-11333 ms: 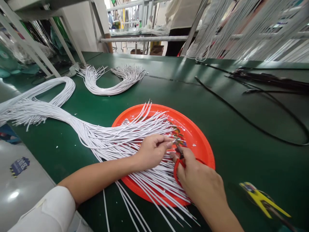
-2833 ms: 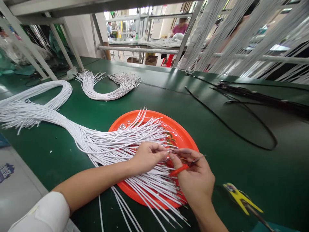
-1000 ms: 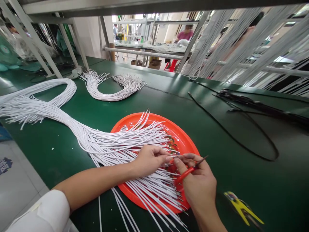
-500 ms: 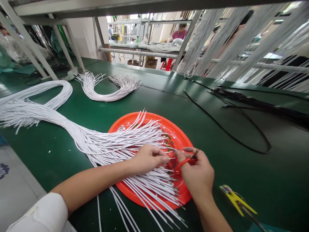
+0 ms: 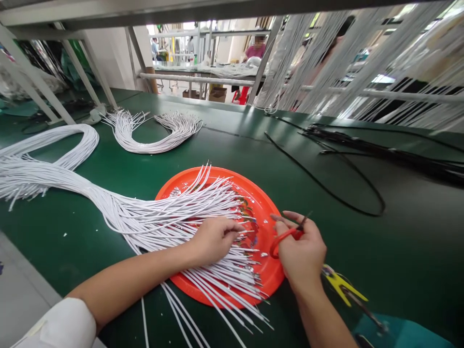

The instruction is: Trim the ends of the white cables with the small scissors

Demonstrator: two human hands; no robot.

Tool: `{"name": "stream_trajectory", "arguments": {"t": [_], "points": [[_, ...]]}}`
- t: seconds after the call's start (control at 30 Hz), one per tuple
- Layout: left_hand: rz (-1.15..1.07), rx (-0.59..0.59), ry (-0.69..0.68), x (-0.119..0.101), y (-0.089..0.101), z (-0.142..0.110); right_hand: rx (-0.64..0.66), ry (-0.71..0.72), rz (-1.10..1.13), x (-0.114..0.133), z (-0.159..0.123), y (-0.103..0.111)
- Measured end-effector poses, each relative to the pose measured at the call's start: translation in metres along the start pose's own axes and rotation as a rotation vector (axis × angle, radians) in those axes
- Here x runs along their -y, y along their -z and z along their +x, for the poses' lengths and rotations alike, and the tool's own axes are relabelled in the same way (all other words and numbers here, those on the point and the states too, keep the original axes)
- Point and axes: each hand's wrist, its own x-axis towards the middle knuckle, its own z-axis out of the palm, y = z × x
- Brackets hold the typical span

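Note:
A thick bundle of white cables (image 5: 174, 208) fans out over a round red tray (image 5: 270, 198), their thin trimmed ends pointing right. My left hand (image 5: 213, 241) rests on the bundle, thumb and fingers closed round a cable near its end; the exact hold is partly hidden. Right of it, over the tray's right rim, my right hand (image 5: 304, 251) holds red-handled scissors (image 5: 284, 237). Their dark blades point up and right, away from the cables, while the thumb and forefinger are apart from the cable ends. Small white and silvery scraps lie in the tray.
A U-shaped white cable bundle (image 5: 152, 140) lies behind the tray, and a looped one (image 5: 85, 137) at left. Black cables (image 5: 362, 145) stretch across the right back. A yellow-handled tool (image 5: 344, 285) lies beside my right forearm. White cables (image 5: 319, 63) hang from a metal frame behind.
My right hand with the scissors has drawn away rightward from the cable ends, after its fingers were pinching at a cable tip. My left hand stays on the bundle. The view has shifted slightly.

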Motion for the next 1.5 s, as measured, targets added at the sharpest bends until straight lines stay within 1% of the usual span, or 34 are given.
{"name": "stream_trajectory", "arguments": {"t": [0.07, 0.2, 0.3, 0.37, 0.4, 0.47, 0.6, 0.7, 0.77, 0.9, 0.97, 1.03, 1.13, 1.17, 1.2, 1.27, 1.37, 1.5], "points": [[0.118, 0.032, -0.090, 0.000, 0.001, -0.002, 0.036, 0.029, 0.005, 0.001, 0.000, 0.000], [0.328, 0.153, -0.194, 0.001, 0.002, -0.004, 0.004, 0.019, -0.211, 0.001, 0.001, -0.001], [0.426, 0.230, -0.213, 0.001, 0.003, -0.004, 0.051, 0.047, -0.211, -0.004, 0.002, -0.002], [0.432, 0.249, -0.200, 0.001, 0.004, -0.004, 0.087, 0.091, -0.192, -0.007, 0.002, -0.002], [0.425, 0.245, -0.191, 0.001, 0.004, -0.004, 0.096, 0.112, -0.182, -0.007, 0.002, -0.002], [0.405, 0.194, -0.183, 0.001, 0.003, -0.004, 0.081, 0.122, -0.187, -0.005, 0.000, -0.002], [0.348, -0.008, -0.227, 0.005, 0.000, -0.001, 0.019, 0.087, -0.293, 0.003, -0.003, -0.002], [0.367, -0.126, -0.250, 0.009, -0.002, 0.004, 0.057, 0.125, -0.245, 0.001, -0.003, -0.003], [0.459, -0.115, -0.253, 0.012, -0.004, 0.009, 0.081, 0.130, -0.198, -0.003, -0.002, -0.004], [0.677, 0.020, -0.197, 0.015, -0.005, 0.018, 0.086, 0.096, -0.125, -0.008, 0.000, -0.004], [0.703, 0.048, -0.175, 0.016, -0.005, 0.021, 0.095, 0.094, -0.088, -0.007, 0.000, -0.004], [0.634, 0.011, -0.175, 0.014, -0.004, 0.022, 0.096, 0.086, -0.042, -0.004, 0.000, -0.004], [0.386, -0.124, -0.182, 0.006, -0.001, 0.018, 0.098, 0.075, 0.037, 0.002, -0.002, -0.004], [0.295, -0.148, -0.180, 0.002, 0.000, 0.016, 0.103, 0.072, 0.067, 0.005, -0.003, -0.004], [0.212, -0.157, -0.174, -0.002, 0.002, 0.013, 0.113, 0.067, 0.104, 0.008, -0.005, -0.005], [0.090, -0.132, -0.157, -0.010, 0.006, 0.008, 0.149, 0.042, 0.202, 0.015, -0.010, -0.005], [-0.011, -0.135, -0.163, -0.017, 0.009, 0.002, 0.208, -0.004, 0.326, 0.025, -0.019, -0.005], [-0.044, -0.263, -0.180, -0.017, 0.007, 0.000, 0.208, -0.002, 0.374, 0.034, -0.029, -0.002]]}}
